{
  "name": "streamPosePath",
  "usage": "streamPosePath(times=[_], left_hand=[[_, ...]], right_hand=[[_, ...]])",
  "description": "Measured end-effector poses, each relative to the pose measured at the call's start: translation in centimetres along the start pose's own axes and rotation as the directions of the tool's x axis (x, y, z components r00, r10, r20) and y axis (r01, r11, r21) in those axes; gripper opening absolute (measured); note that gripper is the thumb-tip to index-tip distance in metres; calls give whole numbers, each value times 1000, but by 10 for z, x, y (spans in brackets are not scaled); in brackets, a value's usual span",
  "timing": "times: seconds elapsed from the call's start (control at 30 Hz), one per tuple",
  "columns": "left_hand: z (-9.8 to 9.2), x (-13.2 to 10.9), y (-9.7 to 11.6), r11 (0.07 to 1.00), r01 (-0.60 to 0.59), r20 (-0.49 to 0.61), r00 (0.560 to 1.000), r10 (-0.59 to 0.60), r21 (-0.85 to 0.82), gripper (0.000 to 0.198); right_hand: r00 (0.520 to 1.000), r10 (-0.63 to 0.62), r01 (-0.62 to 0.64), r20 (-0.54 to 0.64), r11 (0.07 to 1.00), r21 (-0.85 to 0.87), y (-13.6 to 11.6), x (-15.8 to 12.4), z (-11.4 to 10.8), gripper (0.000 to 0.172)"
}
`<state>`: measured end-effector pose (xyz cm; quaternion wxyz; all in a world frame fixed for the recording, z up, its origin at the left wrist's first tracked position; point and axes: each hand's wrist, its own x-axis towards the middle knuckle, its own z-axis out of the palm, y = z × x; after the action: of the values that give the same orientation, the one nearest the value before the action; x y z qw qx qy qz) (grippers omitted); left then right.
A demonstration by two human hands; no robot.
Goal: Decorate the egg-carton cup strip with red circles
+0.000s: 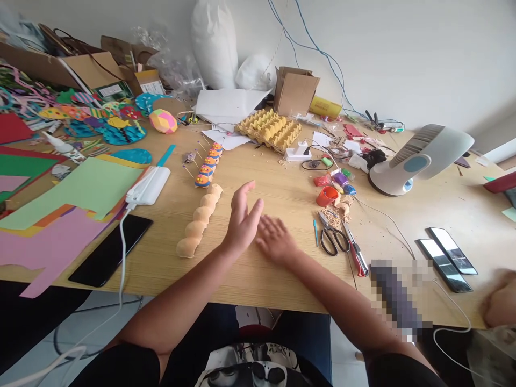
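My left hand is raised over the middle of the table, thumb and fingers apart, holding nothing. Beside it my right hand lies palm down at the tabletop, fingers stretched out and slightly blurred, nothing visible in it. Left of my left hand is a peach-coloured row of humps, apparently a covered egg-carton strip. Behind that row stands a finished-looking caterpillar in orange and blue, with pins sticking out. To the right of my right hand are a small blue tool, black-handled scissors and a red utility knife.
Coloured paper sheets, a white power bank and a black phone lie left. Egg cartons stand behind. At right are clay packs, an orange ring, a fan and another person's arm.
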<state>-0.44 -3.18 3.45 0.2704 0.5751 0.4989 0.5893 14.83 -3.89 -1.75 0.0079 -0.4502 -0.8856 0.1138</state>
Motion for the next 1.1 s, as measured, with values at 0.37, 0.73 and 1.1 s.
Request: streamPosePath(times=[0.37, 0.73, 1.1], left_hand=[[-36, -29, 2, 753, -439, 478, 858, 190, 490, 17], [-120, 40, -44, 354, 89, 123, 837, -533, 931, 86], [9, 24, -15, 584, -156, 396, 865, -309, 797, 79]], right_hand=[[796, 432, -484, -424, 875, -17, 106, -71, -62, 37], [684, 502, -409, -529, 865, 291, 78, -43, -78, 35], [793, 345, -50, -502, 859, 510, 45, -8, -24, 33]])
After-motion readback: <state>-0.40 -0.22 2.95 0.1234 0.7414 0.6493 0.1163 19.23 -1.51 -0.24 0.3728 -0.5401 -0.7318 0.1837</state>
